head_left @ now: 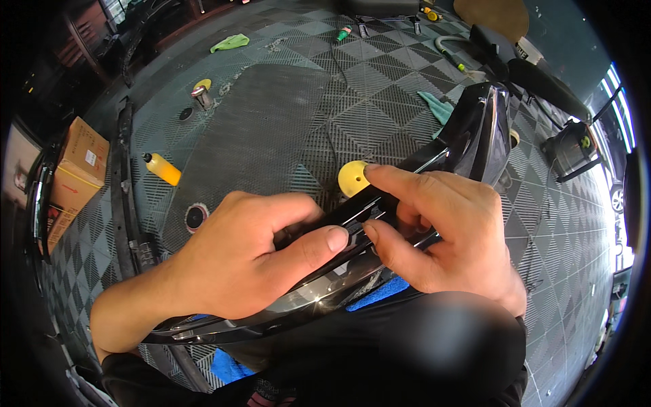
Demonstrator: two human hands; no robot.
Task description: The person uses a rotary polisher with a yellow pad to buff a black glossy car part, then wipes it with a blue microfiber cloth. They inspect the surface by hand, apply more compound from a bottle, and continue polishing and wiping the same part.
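Observation:
A long, glossy black car trim piece [483, 129] lies slantwise across my lap, from the lower left to the upper right. My left hand [227, 261] is closed round its upper edge, thumb flat on the near side and fingers hidden beyond. On the same edge, my right hand [454, 227] has its thumb tip close to the left thumb. The right forefinger reaches over the far side, while the other fingers curl partly out of sight. Just past that forefinger shows a round yellow pad [350, 180]. Under the trim piece, a blue cloth [383, 293] sticks out.
A yellow bottle [164, 171] and a cardboard box [78, 173] are on the left. Behind the trim piece lies a dark mat [264, 122] on the tiled floor. Farther off are a green cloth [230, 43], a teal cloth [436, 107] and a black container [571, 150].

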